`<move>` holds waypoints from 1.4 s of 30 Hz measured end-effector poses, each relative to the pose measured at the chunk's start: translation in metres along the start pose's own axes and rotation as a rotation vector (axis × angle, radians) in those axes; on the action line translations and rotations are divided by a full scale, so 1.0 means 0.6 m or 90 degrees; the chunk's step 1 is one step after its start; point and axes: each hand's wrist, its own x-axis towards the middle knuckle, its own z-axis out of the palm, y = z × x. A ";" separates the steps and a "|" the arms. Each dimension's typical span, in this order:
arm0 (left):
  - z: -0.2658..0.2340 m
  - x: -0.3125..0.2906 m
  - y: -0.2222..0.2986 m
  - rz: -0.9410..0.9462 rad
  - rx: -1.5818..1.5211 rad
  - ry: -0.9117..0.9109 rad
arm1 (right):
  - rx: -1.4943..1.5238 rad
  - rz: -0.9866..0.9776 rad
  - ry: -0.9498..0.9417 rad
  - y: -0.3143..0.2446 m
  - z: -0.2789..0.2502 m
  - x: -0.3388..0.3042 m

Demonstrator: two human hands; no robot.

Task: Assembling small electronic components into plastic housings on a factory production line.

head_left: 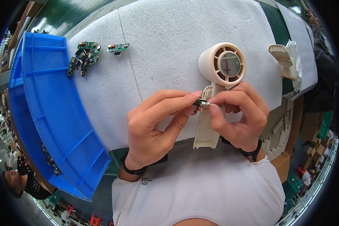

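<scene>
My left hand [154,122] pinches a small green circuit board [201,102] between thumb and fingertips. At the board's right end, my right hand [245,113] grips a small white connector [208,103] between thumb and forefinger. Both hands meet above the cream handle [206,132] of a handheld fan [207,66]. The fan lies on the foam sheet, its round head pointing away from me. The handle's hollow inside faces up, partly covered by my fingers. Any wires at the connector are too small to make out.
White foam sheet [169,41] covers the bench. Several loose circuit boards [86,56] lie in a pile at the far left, with a single board [118,48] beside it. A blue bin [52,90] stands left. Cream plastic parts [284,62] sit far right; more fill a cardboard box [282,132].
</scene>
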 end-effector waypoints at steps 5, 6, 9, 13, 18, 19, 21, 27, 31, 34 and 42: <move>-0.006 -0.001 0.004 -0.011 0.024 -0.045 | -0.001 -0.020 -0.011 0.002 -0.002 0.002; -0.005 0.000 0.000 0.015 0.034 -0.032 | 0.002 -0.011 -0.011 0.001 -0.002 0.003; -0.002 0.000 -0.004 0.065 0.055 -0.004 | 0.009 0.009 -0.013 0.000 -0.002 0.004; 0.000 0.002 0.001 0.097 0.128 -0.001 | -0.002 0.015 -0.001 0.000 0.000 0.001; -0.001 0.000 -0.001 0.097 0.097 -0.002 | 0.007 0.006 -0.005 -0.002 -0.003 0.001; -0.002 -0.001 -0.002 0.092 0.085 -0.011 | 0.009 0.001 -0.011 -0.001 -0.005 0.000; -0.006 0.000 -0.002 0.086 0.075 -0.020 | 0.012 -0.002 -0.017 0.001 -0.007 0.003; -0.003 0.001 -0.002 0.073 0.074 -0.025 | 0.019 -0.001 -0.023 0.002 -0.006 0.005; -0.004 0.003 -0.002 0.086 0.098 -0.014 | 0.011 -0.023 -0.026 0.005 -0.002 0.007; -0.003 0.004 0.008 0.089 0.139 -0.021 | -0.004 -0.048 -0.023 0.006 -0.006 0.010; 0.022 -0.010 0.021 0.172 0.306 0.056 | -0.040 -0.077 0.016 -0.012 0.001 0.016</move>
